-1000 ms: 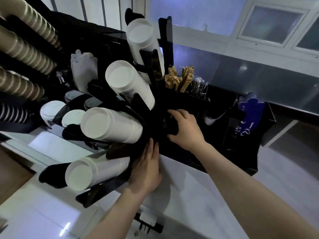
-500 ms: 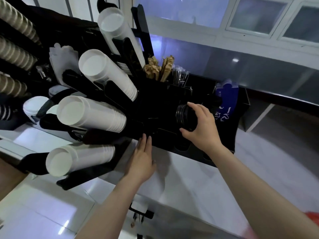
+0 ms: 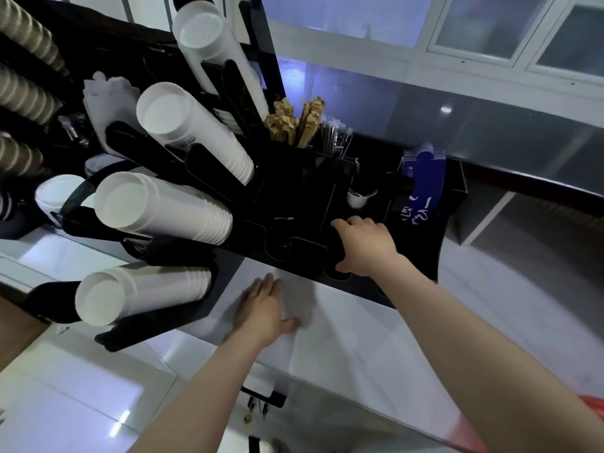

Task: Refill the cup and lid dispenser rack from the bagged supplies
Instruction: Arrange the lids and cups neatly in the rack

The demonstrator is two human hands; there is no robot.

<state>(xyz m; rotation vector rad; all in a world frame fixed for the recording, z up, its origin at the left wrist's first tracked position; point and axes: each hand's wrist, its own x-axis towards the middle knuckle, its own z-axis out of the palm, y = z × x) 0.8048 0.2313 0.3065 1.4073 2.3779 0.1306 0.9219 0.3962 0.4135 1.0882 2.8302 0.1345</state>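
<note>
A black dispenser rack (image 3: 294, 204) stands on the white counter. Several stacks of white cups (image 3: 163, 210) lie tilted in its left arms. My right hand (image 3: 366, 246) curls around a dark stack of black lids (image 3: 336, 243), low in a slot at the rack's front right. The lids barely show against the black rack. My left hand (image 3: 264, 308) rests flat on the counter just in front of the rack, fingers apart and holding nothing.
Brown paper sticks (image 3: 294, 125) and wrapped straws (image 3: 335, 138) stand in the rack's upper compartments. Blue sleeves (image 3: 425, 178) fill its right end. Brown ribbed cups (image 3: 23, 93) hang at far left. White lids (image 3: 55, 194) lie behind the cup stacks. The white counter (image 3: 359, 348) runs toward me.
My right hand has carried the black lids from the middle of the rack rightward and down into a front slot. My left hand has slid back from the rack onto the counter.
</note>
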